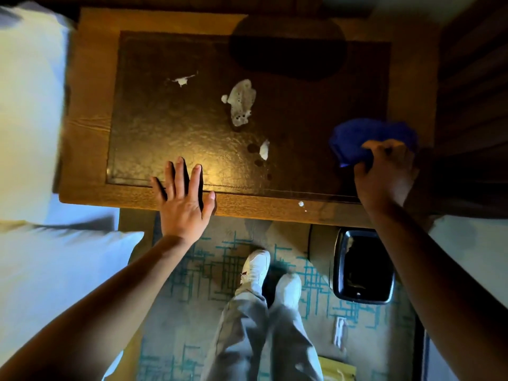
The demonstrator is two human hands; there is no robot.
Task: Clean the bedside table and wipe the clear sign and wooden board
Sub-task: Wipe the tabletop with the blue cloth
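The wooden bedside table (90, 149) has a dark leather-like inlay (176, 125) on top. White foam patches lie on the inlay: a large one (240, 101) in the middle, a small streak (182, 80) to its left, and a small blob (264, 153) nearer the front. My left hand (182, 199) rests flat with spread fingers on the table's front edge. My right hand (384, 171) grips a bunched blue cloth (368, 138) at the table's right side. No clear sign or wooden board shows.
White bedding (30, 133) lies to the left, another bed (472, 243) to the right. A black waste bin (362, 266) stands on the patterned carpet below the table's right front. My legs and white shoes (258, 268) are in front of the table. A dark shadow covers the table's back.
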